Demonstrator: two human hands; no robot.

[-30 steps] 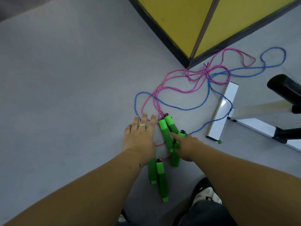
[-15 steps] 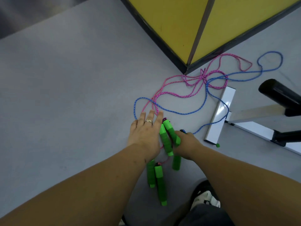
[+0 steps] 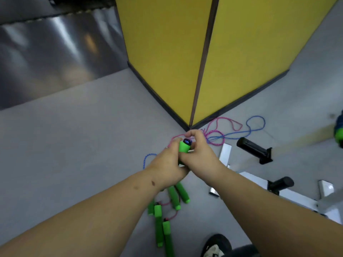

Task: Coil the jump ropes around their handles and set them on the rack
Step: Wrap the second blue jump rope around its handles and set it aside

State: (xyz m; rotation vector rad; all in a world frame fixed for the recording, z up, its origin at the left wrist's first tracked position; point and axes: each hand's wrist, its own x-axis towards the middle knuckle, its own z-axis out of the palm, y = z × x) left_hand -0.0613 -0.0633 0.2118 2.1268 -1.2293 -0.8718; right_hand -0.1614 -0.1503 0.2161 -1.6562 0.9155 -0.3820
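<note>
Hands up at centre | left hand (image 3: pixel 168 166) and right hand (image 3: pixel 199 154) both wrapped round one green handle (image 3: pixel 183 147) | blue rope (image 3: pixel 255 125) and pink rope (image 3: pixel 222 125) crossed on the floor (image 3: pixel 74 145) | risk: coiling drags the tangle along.

"What sort of place is this?"

"A gym or exercise room. Grey matted floor (image 3: pixel 74 145), a yellow padded block (image 3: pixel 167 62) with dark trim, a white metal rack (image 3: pixel 289 196) with black pegs (image 3: pixel 253 148)."

"Anything else?"

"Jump ropes: pink cord (image 3: pixel 225 120), blue cord (image 3: pixel 257 125), green foam handles (image 3: pixel 174 196) on the floor."
</note>
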